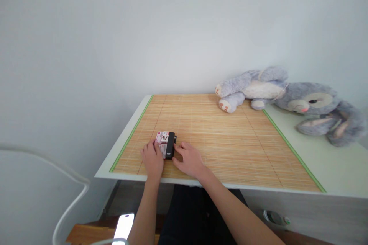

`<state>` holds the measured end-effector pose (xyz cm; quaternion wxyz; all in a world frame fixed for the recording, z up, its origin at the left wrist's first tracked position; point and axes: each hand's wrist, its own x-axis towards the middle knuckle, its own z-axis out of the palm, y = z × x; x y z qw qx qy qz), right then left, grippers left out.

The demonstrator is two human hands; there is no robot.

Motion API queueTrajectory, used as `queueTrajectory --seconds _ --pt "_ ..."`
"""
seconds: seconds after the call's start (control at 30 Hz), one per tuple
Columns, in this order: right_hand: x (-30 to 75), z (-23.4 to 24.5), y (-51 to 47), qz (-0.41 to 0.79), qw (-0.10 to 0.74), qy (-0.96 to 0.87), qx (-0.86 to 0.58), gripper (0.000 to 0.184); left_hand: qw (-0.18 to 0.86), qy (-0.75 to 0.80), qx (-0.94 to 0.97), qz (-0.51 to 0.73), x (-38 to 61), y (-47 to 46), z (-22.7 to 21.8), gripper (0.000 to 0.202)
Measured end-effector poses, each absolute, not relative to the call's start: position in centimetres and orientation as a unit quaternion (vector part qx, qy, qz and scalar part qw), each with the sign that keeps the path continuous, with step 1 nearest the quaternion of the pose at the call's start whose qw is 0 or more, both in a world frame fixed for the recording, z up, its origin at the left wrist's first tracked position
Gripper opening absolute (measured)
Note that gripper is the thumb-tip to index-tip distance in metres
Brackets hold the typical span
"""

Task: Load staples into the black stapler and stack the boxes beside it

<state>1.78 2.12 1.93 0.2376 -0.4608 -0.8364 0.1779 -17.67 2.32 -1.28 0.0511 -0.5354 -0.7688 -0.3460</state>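
Note:
A small white and pink printed box (163,138) lies on the bamboo mat, with a picture of a dark tool on its top. Against its right side is a black oblong object (170,146) that looks like a stapler, with small white lettering at its near end and a small metal part at the far right. My left hand (153,157) is closed over the left edge of the box, fingers bent. From the right, my right hand (189,159) holds the black object's side, with index finger and thumb against it.
The bamboo mat (218,141) with green edging covers much of the white table (342,168). A grey plush rabbit (264,90) lies at the back right. Below are a lit phone (124,226) on a wooden seat and a bottle (274,217) on the floor. A white cable (70,206) hangs at left.

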Motion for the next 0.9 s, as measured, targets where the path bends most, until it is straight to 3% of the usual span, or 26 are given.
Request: queueTrajectory --seconds 0.9 --pt "1.85 2.23 2.08 0.175 0.232 -0.837 -0.463 0.052 0.038 -0.764 -0.533 -0.361 -17.22 1.99 -0.68 0.036"
